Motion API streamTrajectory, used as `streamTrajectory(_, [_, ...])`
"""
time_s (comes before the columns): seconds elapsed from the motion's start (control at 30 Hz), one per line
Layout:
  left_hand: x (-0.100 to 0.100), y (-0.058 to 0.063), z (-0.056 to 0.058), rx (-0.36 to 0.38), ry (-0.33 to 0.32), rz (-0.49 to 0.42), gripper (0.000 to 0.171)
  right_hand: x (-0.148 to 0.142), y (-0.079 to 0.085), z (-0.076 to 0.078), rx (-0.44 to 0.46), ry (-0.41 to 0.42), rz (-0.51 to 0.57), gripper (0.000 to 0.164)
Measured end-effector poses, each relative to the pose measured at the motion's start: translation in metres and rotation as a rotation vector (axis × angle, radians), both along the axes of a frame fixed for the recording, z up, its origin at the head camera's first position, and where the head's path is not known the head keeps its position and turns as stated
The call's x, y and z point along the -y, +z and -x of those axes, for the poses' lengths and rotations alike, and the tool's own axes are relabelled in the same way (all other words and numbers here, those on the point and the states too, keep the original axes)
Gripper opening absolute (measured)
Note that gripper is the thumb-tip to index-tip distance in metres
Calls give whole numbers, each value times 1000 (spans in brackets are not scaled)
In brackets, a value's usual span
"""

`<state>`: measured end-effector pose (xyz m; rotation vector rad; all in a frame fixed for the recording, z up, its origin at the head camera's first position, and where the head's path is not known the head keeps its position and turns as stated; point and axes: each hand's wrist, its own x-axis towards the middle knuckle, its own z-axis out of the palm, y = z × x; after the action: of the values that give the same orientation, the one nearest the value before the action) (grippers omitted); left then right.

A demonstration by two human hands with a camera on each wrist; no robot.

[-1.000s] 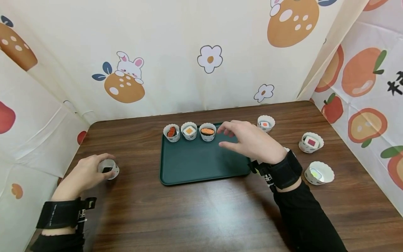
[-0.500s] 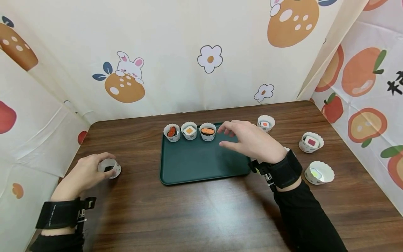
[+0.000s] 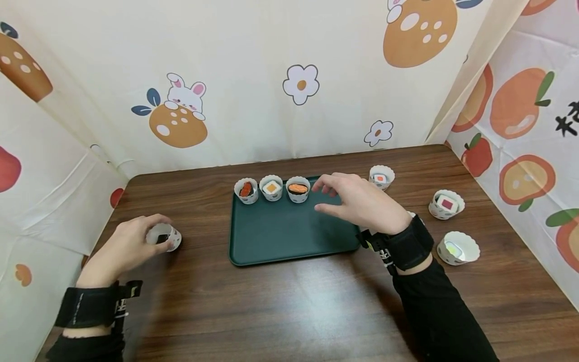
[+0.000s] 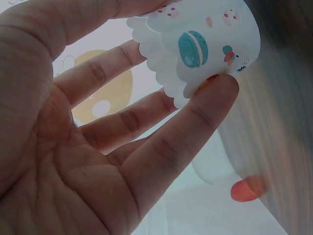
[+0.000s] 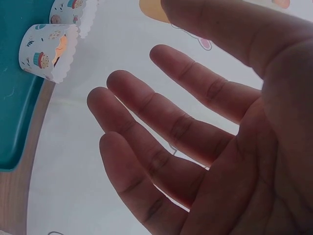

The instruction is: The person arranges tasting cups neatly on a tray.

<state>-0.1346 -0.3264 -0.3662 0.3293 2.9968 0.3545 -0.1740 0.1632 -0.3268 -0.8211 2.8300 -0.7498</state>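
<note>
My left hand (image 3: 128, 246) pinches a white paper baking cup (image 3: 170, 238) between thumb and fingers, left of the tray. Something dark shows inside that cup in the head view. Up close in the left wrist view, the cup (image 4: 195, 49) has a scalloped rim and a printed macaron. My right hand (image 3: 362, 201) hovers over the right part of the dark green tray (image 3: 276, 236), its fingers relaxed and holding nothing. Along the tray's back edge stand three cups: one with red-topped sushi (image 3: 246, 189), one with a yellow-centred piece (image 3: 272, 187), one with orange-topped sushi (image 3: 298, 188).
Right of the tray are a cup with an orange-centred roll (image 3: 381, 177), a cup with a red-centred roll (image 3: 446, 204) and a cup with a yellow-green piece (image 3: 458, 248). Another cup is mostly hidden behind the right wrist. Printed curtains (image 3: 253, 120) border the wooden table (image 3: 271, 311).
My left hand has carried its cup a little to the right and slightly toward the back of the table. My right hand and the cups on the tray have stayed put.
</note>
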Motion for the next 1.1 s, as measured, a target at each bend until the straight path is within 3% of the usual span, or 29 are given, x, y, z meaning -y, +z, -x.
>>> streamTrajectory(0.5, [-22, 7, 13, -30, -52, -34, 45, 1, 1, 1, 5, -13, -8, 36])
streamTrajectory(1.1, [-47, 17, 11, -111, -103, -88, 43, 1, -1, 3, 3, -15, -16, 38])
